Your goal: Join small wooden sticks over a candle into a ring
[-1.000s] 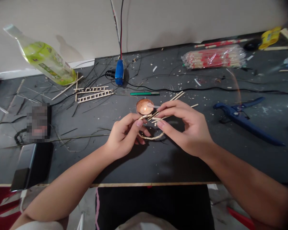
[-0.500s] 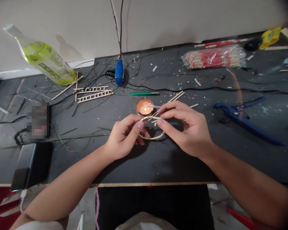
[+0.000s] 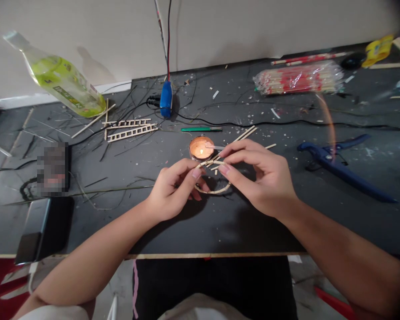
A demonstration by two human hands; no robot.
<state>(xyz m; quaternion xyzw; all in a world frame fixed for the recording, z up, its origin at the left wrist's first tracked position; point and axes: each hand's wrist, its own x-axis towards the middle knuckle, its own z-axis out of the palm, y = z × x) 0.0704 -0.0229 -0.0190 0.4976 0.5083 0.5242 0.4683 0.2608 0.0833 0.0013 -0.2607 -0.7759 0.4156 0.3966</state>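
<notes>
A ring of pale thin wooden stick pieces (image 3: 214,191) is pinched between my two hands, just in front of a lit candle (image 3: 202,148) in a round cup. My left hand (image 3: 175,186) grips the ring's left side between thumb and forefinger. On the other side, my right hand (image 3: 258,175) pinches it between thumb and fingers. A thin translucent stick (image 3: 214,147) reaches from the right fingertips over the candle cup. Loose wooden sticks (image 3: 246,135) lie behind the right hand. Parts of the ring are hidden by my fingers.
Small wooden ladder frames (image 3: 132,132) lie at the left, near a tilted green-yellow bottle (image 3: 68,86). Blue-handled cutters (image 3: 340,166) lie at the right. A plastic-wrapped bundle of sticks (image 3: 298,80) is at the back. A black cable (image 3: 253,126) crosses the table, and a phone (image 3: 33,231) sits at left.
Both hands stay almost in place around the ring. The right hand shifts very slightly, and the view moves a little.
</notes>
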